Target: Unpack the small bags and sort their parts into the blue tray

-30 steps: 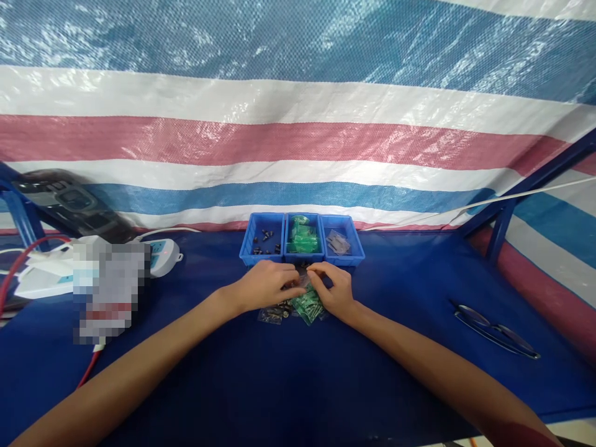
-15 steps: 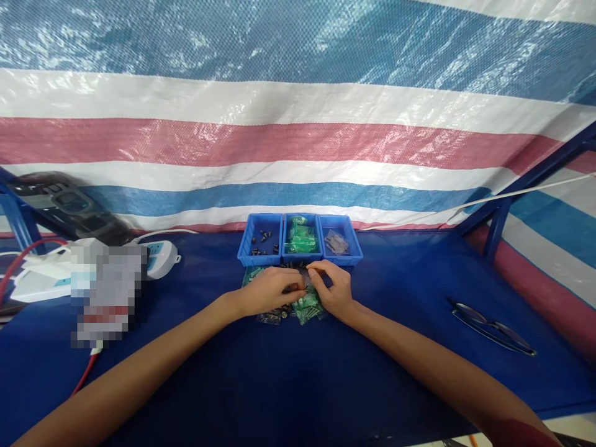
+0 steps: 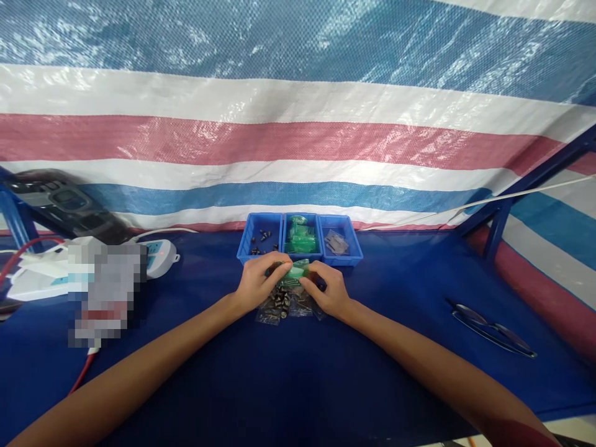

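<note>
Between my hands is a small green plastic bag [image 3: 296, 272] with thin screw-like pieces along its lower part. My left hand [image 3: 261, 280] pinches its left side between thumb and fingers. On the other side my right hand [image 3: 329, 289] grips the bag's right edge, thumb in front. Below them on the table lie dark round-headed metal fittings [image 3: 280, 299] and clear bags of small parts [image 3: 300, 305]. Right behind my hands stand three blue bins: the left bin [image 3: 243, 248] has a few dark fittings, the middle bin [image 3: 302, 256] green bags, the right bin [image 3: 351, 256] clear bags.
At the left are a white power strip [image 3: 161, 257], a blurred-out object [image 3: 109, 292] with a red cable [image 3: 84, 372], and a black bagged device [image 3: 74, 202]. Eyeglasses [image 3: 493, 329] rest on the blue table [image 3: 400, 267] at the right. A striped tarp [image 3: 298, 143] hangs behind.
The green bag has been lifted from the pile and is now stretched between both hands. My left hand has risen slightly, and the dark fittings beneath show more.
</note>
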A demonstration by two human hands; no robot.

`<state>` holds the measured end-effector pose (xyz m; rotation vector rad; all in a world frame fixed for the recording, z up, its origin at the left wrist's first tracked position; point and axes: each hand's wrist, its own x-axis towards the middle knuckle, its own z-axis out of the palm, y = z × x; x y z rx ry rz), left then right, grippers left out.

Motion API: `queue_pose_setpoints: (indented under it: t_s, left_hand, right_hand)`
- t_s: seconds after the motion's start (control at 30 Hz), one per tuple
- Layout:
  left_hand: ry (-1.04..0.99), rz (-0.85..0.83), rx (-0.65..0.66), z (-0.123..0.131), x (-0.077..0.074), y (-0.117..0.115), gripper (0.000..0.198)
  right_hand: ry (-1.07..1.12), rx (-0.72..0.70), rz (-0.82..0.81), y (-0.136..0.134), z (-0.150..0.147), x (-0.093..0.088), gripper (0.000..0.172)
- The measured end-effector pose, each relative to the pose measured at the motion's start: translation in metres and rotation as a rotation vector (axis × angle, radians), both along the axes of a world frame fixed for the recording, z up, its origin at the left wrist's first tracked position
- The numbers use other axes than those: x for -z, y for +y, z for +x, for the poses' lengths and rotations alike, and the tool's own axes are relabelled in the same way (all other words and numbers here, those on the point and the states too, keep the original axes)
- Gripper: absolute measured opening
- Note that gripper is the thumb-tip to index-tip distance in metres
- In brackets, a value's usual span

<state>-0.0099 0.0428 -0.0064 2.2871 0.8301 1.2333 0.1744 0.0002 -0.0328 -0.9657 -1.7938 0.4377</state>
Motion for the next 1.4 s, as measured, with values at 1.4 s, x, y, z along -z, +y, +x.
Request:
queue_pose_setpoints:
  t_s: [1.4]
  left_hand:
    - [0.034,-0.019,0.105,0.001,0.015,0.0,0.01]
  right_hand:
    - [-0.061,0.033,-0.032,0.001,0.0,0.001,0.021]
